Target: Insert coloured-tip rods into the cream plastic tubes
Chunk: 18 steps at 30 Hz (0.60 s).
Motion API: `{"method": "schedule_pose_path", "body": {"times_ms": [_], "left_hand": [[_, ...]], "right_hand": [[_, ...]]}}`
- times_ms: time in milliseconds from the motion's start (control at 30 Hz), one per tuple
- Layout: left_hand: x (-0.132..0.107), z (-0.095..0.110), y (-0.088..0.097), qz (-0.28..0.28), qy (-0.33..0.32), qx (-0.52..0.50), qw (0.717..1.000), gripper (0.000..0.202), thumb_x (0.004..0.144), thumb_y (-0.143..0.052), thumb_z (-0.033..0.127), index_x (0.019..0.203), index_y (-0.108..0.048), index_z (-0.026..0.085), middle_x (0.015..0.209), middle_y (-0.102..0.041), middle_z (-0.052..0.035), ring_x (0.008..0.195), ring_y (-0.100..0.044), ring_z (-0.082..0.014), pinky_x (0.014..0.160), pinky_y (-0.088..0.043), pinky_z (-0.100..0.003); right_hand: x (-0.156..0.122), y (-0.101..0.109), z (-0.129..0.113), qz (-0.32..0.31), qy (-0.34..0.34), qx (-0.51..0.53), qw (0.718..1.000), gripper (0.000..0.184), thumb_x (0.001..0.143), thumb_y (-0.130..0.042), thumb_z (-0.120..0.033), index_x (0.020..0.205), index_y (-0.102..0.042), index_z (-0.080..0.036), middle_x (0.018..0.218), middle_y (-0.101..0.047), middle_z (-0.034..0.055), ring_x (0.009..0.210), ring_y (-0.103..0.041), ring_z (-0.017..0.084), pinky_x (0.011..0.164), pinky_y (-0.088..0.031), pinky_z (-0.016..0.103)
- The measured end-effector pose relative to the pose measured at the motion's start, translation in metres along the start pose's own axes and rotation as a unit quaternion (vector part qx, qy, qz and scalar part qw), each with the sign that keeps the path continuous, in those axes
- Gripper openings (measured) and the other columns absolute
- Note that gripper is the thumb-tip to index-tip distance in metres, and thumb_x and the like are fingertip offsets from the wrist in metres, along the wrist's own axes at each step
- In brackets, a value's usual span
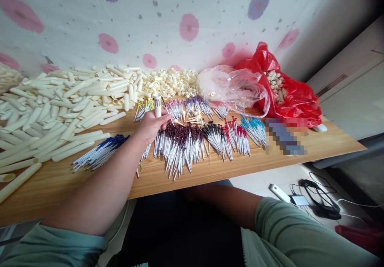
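My left hand (152, 126) is raised over the table, its fingers closed around an upright cream multicolor pen barrel (157, 107) with dark and coloured bits near its top. Close by lie pen refills in bundles: yellow-tipped (144, 109), pink-tipped (175, 109), purple-tipped (199, 106) and a large maroon-tipped pile (181, 145). Just right of the hand are several small cream cone-shaped pieces (195, 118). Of my right arm (228, 197) only the forearm and sleeve show, low over my lap; the hand itself is hidden by the table edge and shadow.
Long cream tubes (66, 107) heap on the left, small cream parts (171, 82) at the back. Blue-tipped refills (102, 151) lie left; black (219, 139), red (237, 135) and light-blue (253, 129) ones right. Beyond are a clear bag (231, 89) and red bag (297, 95). Cables (321, 199) lie on the floor.
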<state>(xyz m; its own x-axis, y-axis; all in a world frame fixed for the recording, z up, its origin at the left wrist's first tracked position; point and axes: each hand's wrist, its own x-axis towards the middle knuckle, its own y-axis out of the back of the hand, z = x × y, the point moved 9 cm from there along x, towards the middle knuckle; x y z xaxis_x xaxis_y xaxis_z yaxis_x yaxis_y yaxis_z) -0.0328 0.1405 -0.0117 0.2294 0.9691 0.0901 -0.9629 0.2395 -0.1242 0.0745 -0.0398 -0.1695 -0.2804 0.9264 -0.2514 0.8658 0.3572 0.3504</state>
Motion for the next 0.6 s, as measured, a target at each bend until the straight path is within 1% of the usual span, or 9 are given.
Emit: {"method": "schedule_pose_path", "body": {"times_ms": [100,200,300,333,433,467,500,567,600], "left_hand": [[0.000,-0.001,0.001,0.002,0.004,0.003,1.000,0.022,0.062,-0.075,0.020,0.072,-0.056,0.014,0.057,-0.054,0.0039,0.040,-0.046,-0.0040,0.040,-0.036,-0.017],[0.001,-0.002,0.002,0.006,0.007,0.003,1.000,0.021,0.062,-0.074,0.019,0.072,-0.057,0.014,0.057,-0.054,0.0037,0.040,-0.045,-0.0043,0.040,-0.035,-0.018],[0.002,-0.001,0.003,0.013,0.005,-0.001,1.000,0.020,0.063,-0.074,0.019,0.072,-0.057,0.014,0.058,-0.054,0.0033,0.040,-0.045,-0.0043,0.040,-0.035,-0.018],[0.002,-0.001,0.004,0.014,0.003,-0.001,1.000,0.020,0.063,-0.074,0.019,0.071,-0.057,0.014,0.058,-0.054,0.0033,0.041,-0.045,-0.0041,0.040,-0.035,-0.018],[0.003,0.002,0.003,0.014,0.001,0.002,1.000,0.021,0.061,-0.075,0.020,0.072,-0.057,0.014,0.059,-0.054,0.0034,0.041,-0.045,-0.0039,0.040,-0.034,-0.018],[0.003,0.002,0.003,0.013,0.002,0.004,1.000,0.022,0.061,-0.075,0.021,0.072,-0.058,0.013,0.058,-0.054,0.0034,0.041,-0.045,-0.0040,0.040,-0.034,-0.018],[0.002,0.002,0.002,0.012,0.004,0.006,1.000,0.023,0.060,-0.076,0.021,0.073,-0.058,0.013,0.058,-0.054,0.0034,0.041,-0.045,-0.0042,0.040,-0.033,-0.018],[0.002,0.003,0.001,0.010,0.006,0.012,1.000,0.024,0.060,-0.076,0.022,0.073,-0.058,0.013,0.057,-0.054,0.0033,0.041,-0.046,-0.0046,0.041,-0.033,-0.018],[0.002,0.002,0.001,0.006,0.006,0.016,1.000,0.023,0.061,-0.076,0.022,0.073,-0.058,0.013,0.057,-0.054,0.0031,0.041,-0.046,-0.0048,0.041,-0.033,-0.018]], "right_hand": [[0.005,-0.036,0.020,-0.108,-0.055,-0.104,0.987,0.038,0.044,-0.069,0.003,0.036,-0.041,-0.020,0.045,-0.048,-0.0016,0.068,-0.061,0.023,0.066,-0.050,0.034],[-0.001,-0.050,0.025,-0.180,-0.068,-0.161,0.968,0.038,0.044,-0.066,0.008,0.033,-0.040,-0.019,0.042,-0.046,-0.0013,0.072,-0.062,0.025,0.071,-0.050,0.035],[-0.029,-0.031,0.006,-0.237,-0.019,-0.183,0.954,0.024,0.054,-0.061,0.008,0.051,-0.061,-0.016,0.058,-0.061,0.0018,0.078,-0.064,0.024,0.074,-0.049,0.033],[-0.046,-0.024,-0.013,-0.277,0.048,-0.177,0.943,0.023,0.064,-0.059,0.004,0.068,-0.069,-0.016,0.070,-0.067,0.0034,0.081,-0.064,0.022,0.075,-0.049,0.031],[-0.092,0.022,-0.055,-0.315,0.107,-0.136,0.933,0.033,0.079,-0.053,-0.004,0.102,-0.069,-0.021,0.088,-0.070,0.0011,0.078,-0.064,0.012,0.072,-0.048,0.021],[-0.102,0.041,-0.071,-0.304,0.128,-0.102,0.938,0.035,0.081,-0.050,-0.004,0.106,-0.067,-0.019,0.087,-0.069,0.0025,0.073,-0.064,0.011,0.066,-0.048,0.019],[-0.106,0.063,-0.088,-0.254,0.156,-0.082,0.951,0.034,0.082,-0.049,-0.004,0.107,-0.067,-0.017,0.086,-0.068,0.0042,0.074,-0.064,0.011,0.064,-0.048,0.019],[-0.103,0.111,-0.112,-0.079,0.200,-0.117,0.970,0.026,0.085,-0.049,-0.007,0.101,-0.068,-0.015,0.086,-0.066,0.0067,0.075,-0.063,0.012,0.067,-0.048,0.022],[-0.100,0.129,-0.120,0.000,0.214,-0.159,0.964,0.025,0.085,-0.049,-0.008,0.100,-0.069,-0.016,0.087,-0.066,0.0077,0.076,-0.062,0.013,0.067,-0.047,0.023]]}}
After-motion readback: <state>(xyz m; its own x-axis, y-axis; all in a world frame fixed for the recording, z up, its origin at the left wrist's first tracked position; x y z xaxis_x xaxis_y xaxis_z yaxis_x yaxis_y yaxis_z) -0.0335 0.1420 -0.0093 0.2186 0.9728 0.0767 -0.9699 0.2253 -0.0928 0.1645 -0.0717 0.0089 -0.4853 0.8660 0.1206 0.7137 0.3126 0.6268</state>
